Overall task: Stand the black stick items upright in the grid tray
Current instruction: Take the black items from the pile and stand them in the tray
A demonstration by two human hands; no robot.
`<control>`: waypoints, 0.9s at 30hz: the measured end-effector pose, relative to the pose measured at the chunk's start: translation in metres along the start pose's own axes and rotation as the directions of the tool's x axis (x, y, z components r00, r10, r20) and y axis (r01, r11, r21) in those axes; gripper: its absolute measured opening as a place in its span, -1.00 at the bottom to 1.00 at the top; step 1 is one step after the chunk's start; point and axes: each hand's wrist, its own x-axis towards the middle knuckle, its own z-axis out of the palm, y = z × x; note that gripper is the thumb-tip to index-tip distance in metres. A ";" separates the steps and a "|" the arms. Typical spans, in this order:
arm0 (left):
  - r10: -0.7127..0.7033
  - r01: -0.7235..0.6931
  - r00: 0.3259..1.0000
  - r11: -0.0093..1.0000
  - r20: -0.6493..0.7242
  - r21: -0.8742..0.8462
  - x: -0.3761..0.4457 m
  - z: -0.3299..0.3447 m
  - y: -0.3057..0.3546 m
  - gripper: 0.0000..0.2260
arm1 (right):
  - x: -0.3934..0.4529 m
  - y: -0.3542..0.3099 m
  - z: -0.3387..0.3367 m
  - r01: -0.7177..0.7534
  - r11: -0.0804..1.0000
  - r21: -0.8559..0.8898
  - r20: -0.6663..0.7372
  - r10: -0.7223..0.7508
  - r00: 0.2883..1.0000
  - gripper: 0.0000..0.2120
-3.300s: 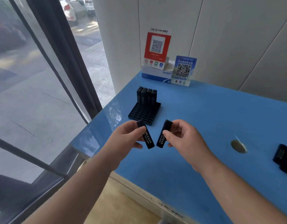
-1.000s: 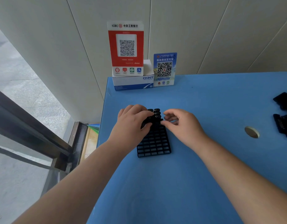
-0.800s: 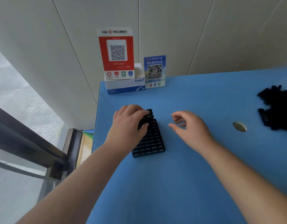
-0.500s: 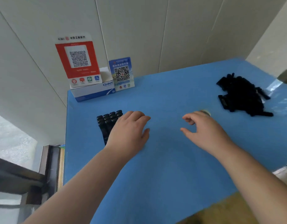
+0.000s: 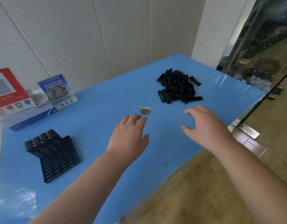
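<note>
The black grid tray (image 5: 62,165) lies at the left of the blue table. Several black sticks (image 5: 41,143) stand upright in its far cells. A loose pile of black sticks (image 5: 178,88) lies at the far right of the table. My left hand (image 5: 130,138) hovers over the middle of the table, fingers relaxed, holding nothing. My right hand (image 5: 204,125) is spread and empty, a short way in front of the pile and apart from it.
A round hole (image 5: 145,111) in the blue table (image 5: 99,120) sits just beyond my left fingertips. A white and blue box (image 5: 29,113) with a red QR sign (image 5: 7,92) and a blue QR card (image 5: 58,91) stands at the far left. The table's right edge drops to the floor.
Both sticks held earlier were set in the tray. Both hands let go and moved right, away from the tray toward the pile. The view swung right.
</note>
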 end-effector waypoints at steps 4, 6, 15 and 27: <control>0.026 -0.026 1.000 0.999 0.011 -0.030 0.023 0.013 0.068 -0.50 | -0.006 0.052 -0.033 0.002 1.000 -0.014 -0.022 -0.002 1.000 -0.54; 0.023 -0.023 1.000 0.999 0.001 -0.045 0.033 0.019 0.099 -0.51 | -0.009 0.079 -0.047 0.004 1.000 0.028 -0.004 -0.004 1.000 -0.54; 0.017 -0.021 0.999 0.995 -0.034 -0.096 0.077 0.044 0.201 -0.52 | -0.010 0.182 -0.078 0.040 0.998 0.045 0.055 -0.043 0.998 -0.55; -0.013 0.012 1.000 0.992 -0.012 -0.126 0.163 0.077 0.205 -0.51 | 0.070 0.235 -0.065 0.071 0.997 0.006 0.135 -0.072 0.988 -0.52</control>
